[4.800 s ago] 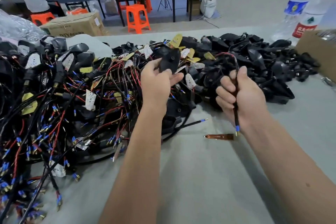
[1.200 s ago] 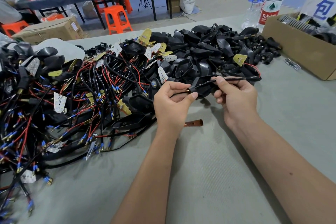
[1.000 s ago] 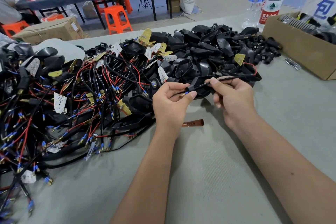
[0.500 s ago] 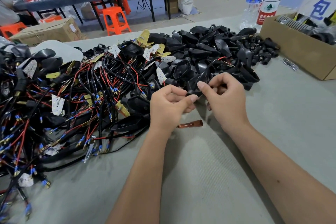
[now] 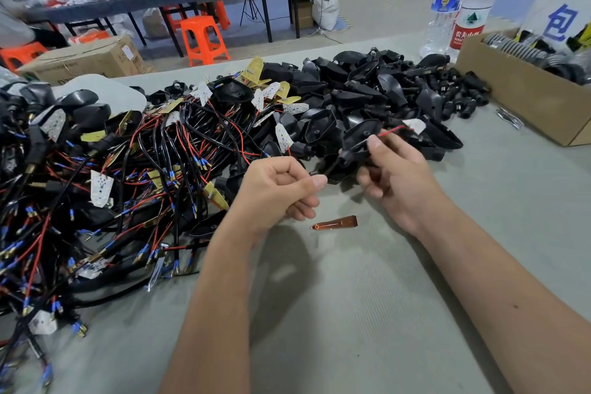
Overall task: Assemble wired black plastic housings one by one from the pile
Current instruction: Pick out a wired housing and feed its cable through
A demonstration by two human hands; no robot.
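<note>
Our right hand (image 5: 395,184) grips a black housing (image 5: 359,144), thumb on top; our left hand (image 5: 275,190) pinches its black wire (image 5: 319,172) just left. Both hang above the worktop (image 5: 367,297), before the pile (image 5: 198,144).

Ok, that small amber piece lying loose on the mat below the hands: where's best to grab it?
Pinch the amber piece across its wider right end, coming straight down from above. It lies flat on the mat, tapering to a thin tip at left, with open mat all round and both hands above it.
</note>
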